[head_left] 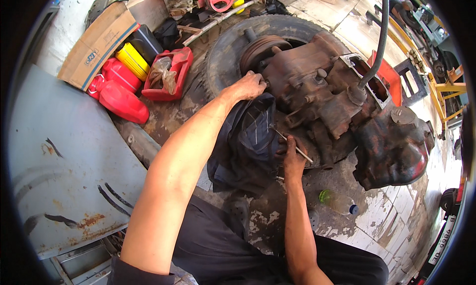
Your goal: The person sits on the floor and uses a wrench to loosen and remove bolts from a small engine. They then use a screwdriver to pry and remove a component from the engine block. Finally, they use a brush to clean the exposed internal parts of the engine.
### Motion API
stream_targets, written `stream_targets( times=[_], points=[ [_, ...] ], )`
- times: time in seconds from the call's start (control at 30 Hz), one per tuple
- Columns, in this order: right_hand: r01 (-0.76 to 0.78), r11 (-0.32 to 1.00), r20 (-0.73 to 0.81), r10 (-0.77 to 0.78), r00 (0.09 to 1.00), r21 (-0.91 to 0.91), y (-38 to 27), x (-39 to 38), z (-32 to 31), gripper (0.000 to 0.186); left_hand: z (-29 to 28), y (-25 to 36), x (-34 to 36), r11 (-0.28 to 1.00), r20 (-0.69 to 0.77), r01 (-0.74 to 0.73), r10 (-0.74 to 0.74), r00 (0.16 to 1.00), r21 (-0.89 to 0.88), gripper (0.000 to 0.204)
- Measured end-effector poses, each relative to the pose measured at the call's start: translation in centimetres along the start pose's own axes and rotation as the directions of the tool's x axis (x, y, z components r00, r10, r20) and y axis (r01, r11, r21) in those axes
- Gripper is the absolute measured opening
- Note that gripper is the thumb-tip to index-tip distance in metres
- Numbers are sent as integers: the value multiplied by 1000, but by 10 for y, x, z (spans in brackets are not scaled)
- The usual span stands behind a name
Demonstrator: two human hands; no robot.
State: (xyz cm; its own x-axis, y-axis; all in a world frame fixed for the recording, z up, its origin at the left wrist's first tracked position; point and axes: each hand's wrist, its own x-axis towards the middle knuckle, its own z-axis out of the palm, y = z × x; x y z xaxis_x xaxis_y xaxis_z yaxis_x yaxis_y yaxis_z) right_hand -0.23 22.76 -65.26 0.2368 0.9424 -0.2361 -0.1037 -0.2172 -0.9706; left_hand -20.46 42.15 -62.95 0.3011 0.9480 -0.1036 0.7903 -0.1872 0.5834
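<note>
A greasy brown gearbox (pixel 302 69) with a long shift lever (pixel 381 42) lies on a large black tyre (pixel 223 49). My left hand (pixel 250 85) is closed against the near left side of the housing, its fingertips pinched at a spot I cannot make out. Lower and to the right, my right hand (pixel 292 156) grips a slim silver metal rod (pixel 303 155), which slants up to the left over a dark striped cloth (pixel 253 131). The cloth drapes over the tyre's near side, below my left hand. A rounded dark housing (pixel 394 146) forms the gearbox's right end.
Red jerrycans (pixel 121 101), a yellow container (pixel 133 60) and a cardboard sheet (pixel 99 42) stand at the left, beside a rusty grey panel (pixel 64 161). A clear plastic bottle (pixel 338 202) lies near my right forearm. Yellow metal framing (pixel 439 99) stands at the right.
</note>
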Motion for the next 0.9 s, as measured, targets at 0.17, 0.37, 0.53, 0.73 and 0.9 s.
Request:
stream_targets(
  times=[0.17, 0.37, 0.53, 0.73, 0.9],
  points=[
    [29, 999, -12, -29, 1000, -32, -1, 1, -5, 35, -11, 15, -6, 993, 40, 67, -64, 997, -93, 40],
    [52, 998, -21, -52, 998, 16, 8, 1, -4, 32, -11, 17, -20, 996, -152, 33, -45, 987, -80, 47],
    [72, 997, -25, -73, 997, -27, 10, 1, -5, 31, 2, 43, -29, 991, -278, 100, -73, 958, 85, 32],
    [21, 999, -26, -21, 999, 29, 7, 1, -2, 32, 14, 44, -23, 982, -389, 80, -6, 921, 174, 17],
    [36, 999, -11, -36, 999, 30, 7, 0, -4, 33, 15, 42, -17, 972, -404, 55, 44, 914, 229, 17]
  ],
)
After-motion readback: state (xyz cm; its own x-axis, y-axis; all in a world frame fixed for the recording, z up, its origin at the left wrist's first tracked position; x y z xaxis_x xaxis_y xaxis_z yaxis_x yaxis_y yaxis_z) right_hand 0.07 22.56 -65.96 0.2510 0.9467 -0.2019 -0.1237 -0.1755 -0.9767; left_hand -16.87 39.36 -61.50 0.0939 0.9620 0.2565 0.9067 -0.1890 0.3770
